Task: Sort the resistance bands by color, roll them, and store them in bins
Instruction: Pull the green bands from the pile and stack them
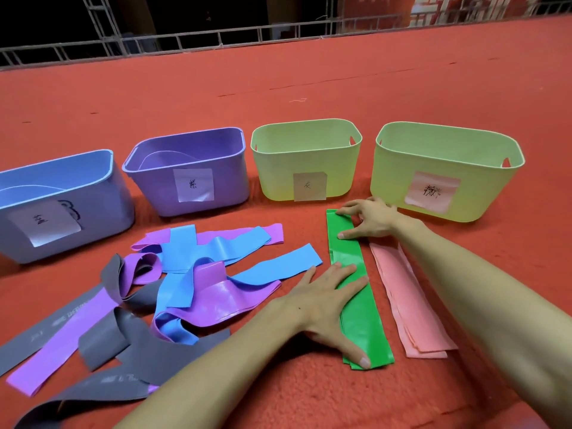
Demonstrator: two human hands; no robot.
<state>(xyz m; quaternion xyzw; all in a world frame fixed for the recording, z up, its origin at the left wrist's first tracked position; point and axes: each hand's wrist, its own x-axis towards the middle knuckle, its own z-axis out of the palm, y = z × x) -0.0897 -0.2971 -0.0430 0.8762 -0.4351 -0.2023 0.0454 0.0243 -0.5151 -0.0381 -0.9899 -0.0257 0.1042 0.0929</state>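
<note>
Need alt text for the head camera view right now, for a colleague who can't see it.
Both hands press flat on a stack of green bands on red carpet: the left hand near its close end, the right hand at its far end. A pink stack lies alongside, a tangled pile sits left, and four labelled bins stand behind.

We count four bins: one blue bin (93,193), one purple bin (223,171) and two green bins (278,174). We see one green stack (356,292), one pink stack (408,301) and one tangled pile (173,283), its bands too overlapped to count.
</note>
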